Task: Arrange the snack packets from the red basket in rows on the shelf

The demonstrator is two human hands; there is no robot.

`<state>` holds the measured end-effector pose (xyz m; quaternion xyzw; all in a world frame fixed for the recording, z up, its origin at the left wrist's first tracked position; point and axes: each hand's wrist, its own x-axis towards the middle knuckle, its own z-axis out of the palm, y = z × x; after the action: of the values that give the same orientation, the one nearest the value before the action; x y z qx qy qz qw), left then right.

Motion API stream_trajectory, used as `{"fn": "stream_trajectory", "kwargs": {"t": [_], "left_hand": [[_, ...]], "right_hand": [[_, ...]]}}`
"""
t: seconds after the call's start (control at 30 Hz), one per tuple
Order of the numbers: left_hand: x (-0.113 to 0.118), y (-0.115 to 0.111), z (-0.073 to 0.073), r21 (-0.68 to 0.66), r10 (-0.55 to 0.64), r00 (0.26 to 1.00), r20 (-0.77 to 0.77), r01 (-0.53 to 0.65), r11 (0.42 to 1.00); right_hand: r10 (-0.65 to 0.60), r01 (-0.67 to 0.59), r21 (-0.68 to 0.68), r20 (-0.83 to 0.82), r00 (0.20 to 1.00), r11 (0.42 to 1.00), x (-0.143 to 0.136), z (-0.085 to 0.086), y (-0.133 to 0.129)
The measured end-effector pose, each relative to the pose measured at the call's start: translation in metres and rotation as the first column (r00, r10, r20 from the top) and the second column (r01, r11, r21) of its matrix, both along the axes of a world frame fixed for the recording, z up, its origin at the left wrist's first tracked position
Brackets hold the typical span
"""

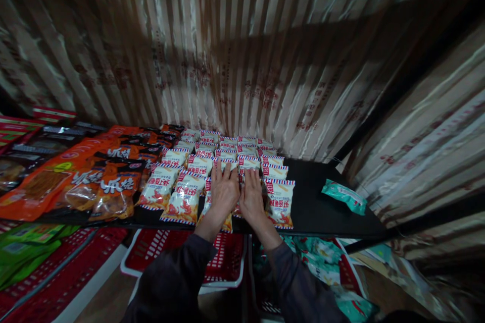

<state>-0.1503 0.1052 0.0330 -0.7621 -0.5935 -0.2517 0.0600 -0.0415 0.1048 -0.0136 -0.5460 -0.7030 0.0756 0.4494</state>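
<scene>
White snack bags, roughly twenty; left hand and right hand touch them, fingers straight, unclenched; one teal packet.

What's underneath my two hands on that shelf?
White packets with red lettering lie beneath the left hand and right hand, on the black shelf. The hands cover much of their fronts, so the print there can't be seen.
</scene>
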Motion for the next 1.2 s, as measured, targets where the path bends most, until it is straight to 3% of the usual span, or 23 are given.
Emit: {"fn": "stream_trajectory", "kwargs": {"t": [0.27, 0.57, 0.83, 1.03, 1.2], "left_hand": [[0.004, 0.006, -0.003, 0.009, 0.043, 0.997, -0.058, -0.043, 0.999], [0.001, 0.005, -0.003, -0.010, 0.095, 0.993, -0.074, -0.096, 0.995], [0.001, 0.006, 0.000, -0.035, 0.104, 0.992, -0.078, -0.107, 0.994], [0.001, 0.006, 0.001, -0.030, 0.103, 0.993, -0.065, -0.105, 0.994], [0.000, 0.006, 0.001, -0.051, 0.121, 0.989, -0.079, -0.125, 0.991]], "right_hand": [[-0.097, 0.111, -0.049, 0.226, 0.969, 0.993, 0.005, 0.009, 0.015], [-0.113, 0.157, -0.148, 0.273, 0.956, 0.976, -0.001, 0.013, 0.016], [-0.150, 0.181, -0.104, 0.255, 0.955, 0.978, -0.003, 0.019, 0.016], [-0.180, 0.225, -0.116, 0.310, 0.934, 0.967, -0.002, 0.034, 0.027], [-0.157, 0.213, -0.117, 0.369, 0.916, 0.970, -0.001, 0.034, 0.034]]}}
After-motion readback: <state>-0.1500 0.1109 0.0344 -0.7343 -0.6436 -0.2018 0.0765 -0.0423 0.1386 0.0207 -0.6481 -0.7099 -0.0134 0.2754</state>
